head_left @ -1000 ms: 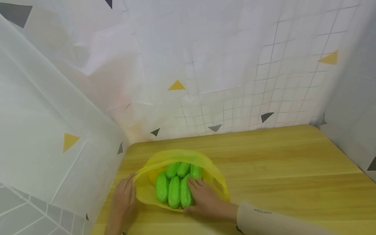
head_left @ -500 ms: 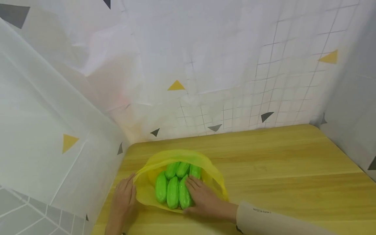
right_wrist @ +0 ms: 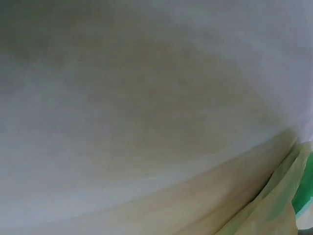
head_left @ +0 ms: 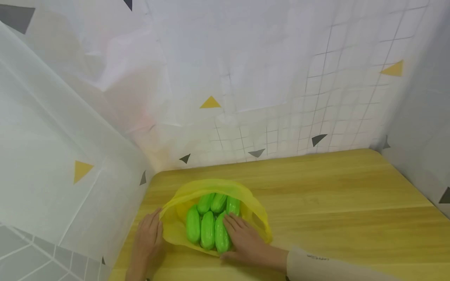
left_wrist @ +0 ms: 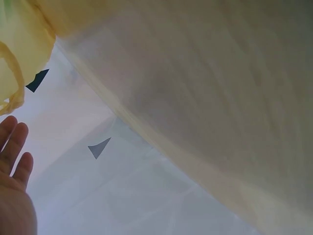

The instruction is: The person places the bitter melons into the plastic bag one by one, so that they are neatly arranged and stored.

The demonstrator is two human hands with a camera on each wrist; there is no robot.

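Observation:
A yellow plastic bag (head_left: pixel 252 198) lies with its mouth spread wide toward me in the head view. Inside it several glossy green cucumbers (head_left: pixel 208 230) sit side by side in two rows. My left hand (head_left: pixel 147 234) is at the bag's left rim, fingers extended along the edge; the left wrist view shows them straight beside a loop of the bag. Across the bag's right side lies my right hand (head_left: pixel 244 240), its straight fingers resting on the front right cucumber (head_left: pixel 221 234). The right wrist view shows only a fold of the bag (right_wrist: pixel 274 210) and some green, without the hand.
The bag stands on a wooden table (head_left: pixel 337 203), toward its left side. White sheeting with triangles and grid lines (head_left: pixel 267 78) rises behind the table. More sheeting (head_left: pixel 70 136) closes off the left side, near my left hand.
Both hands stay nearly in place. My right hand and the front right cucumber under it have shifted very slightly since half a second ago.

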